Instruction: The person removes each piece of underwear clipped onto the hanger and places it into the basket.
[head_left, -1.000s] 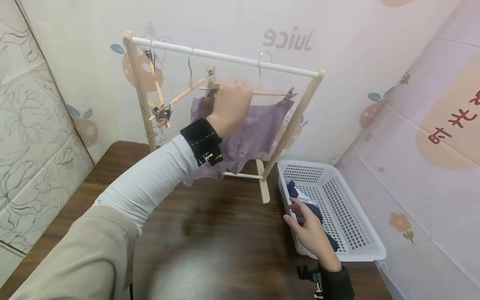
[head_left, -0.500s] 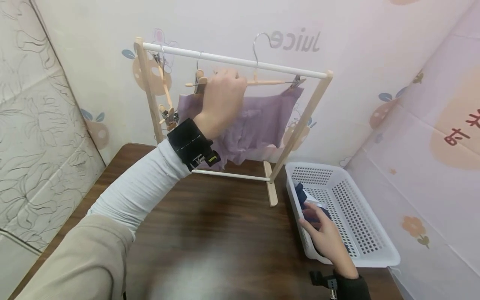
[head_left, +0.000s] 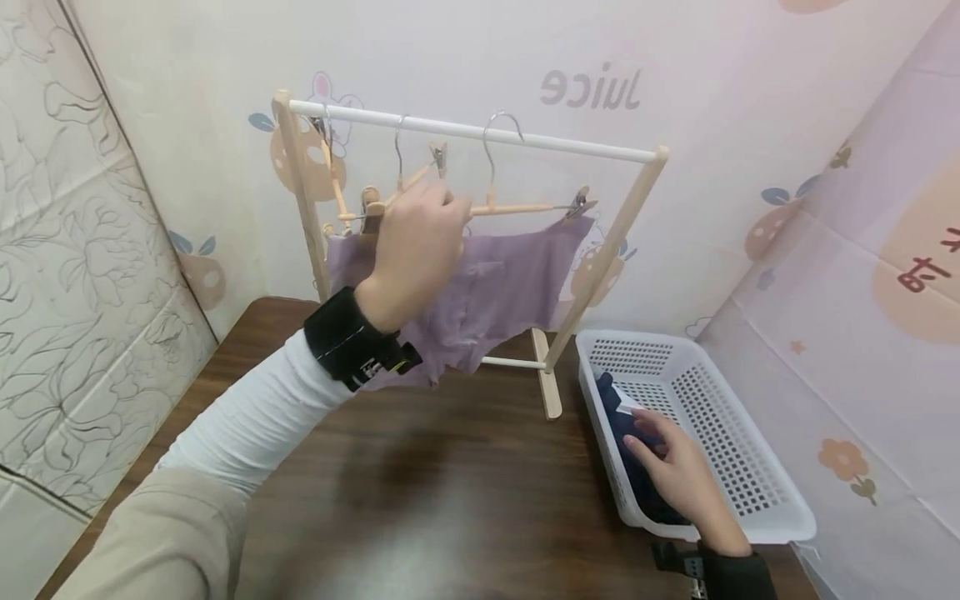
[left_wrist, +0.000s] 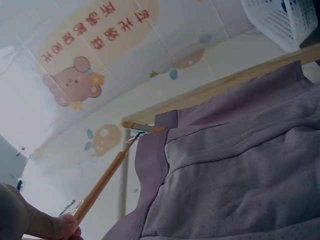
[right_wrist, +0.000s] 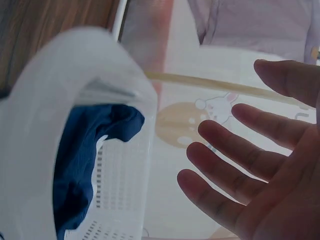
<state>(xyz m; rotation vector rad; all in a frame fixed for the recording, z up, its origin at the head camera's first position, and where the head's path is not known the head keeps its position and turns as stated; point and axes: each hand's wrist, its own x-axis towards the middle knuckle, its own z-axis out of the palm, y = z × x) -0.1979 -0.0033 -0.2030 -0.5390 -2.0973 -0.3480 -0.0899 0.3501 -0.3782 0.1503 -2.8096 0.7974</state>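
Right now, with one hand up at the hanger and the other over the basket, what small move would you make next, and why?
Probably lower the right hand onto the dark blue garment in the white basket and pick it up. Its fingers are spread just above the cloth, holding nothing. The left hand grips the wooden hanger carrying the purple garment, whose hook sits over the rail.

A drying rack (head_left: pixel 611 242) is set at the back of the desk (head_left: pixel 450 500), behind both hands. On its rail, a hanger (head_left: pixel 517 207) is gripped by the left hand (head_left: pixel 412 250), with a garment (head_left: pixel 502 287) clipped beneath. Below the right hand (head_left: pixel 678 471), a basket (head_left: pixel 750 492) holding folded cloth (head_left: pixel 633 475) is placed right of the rack.
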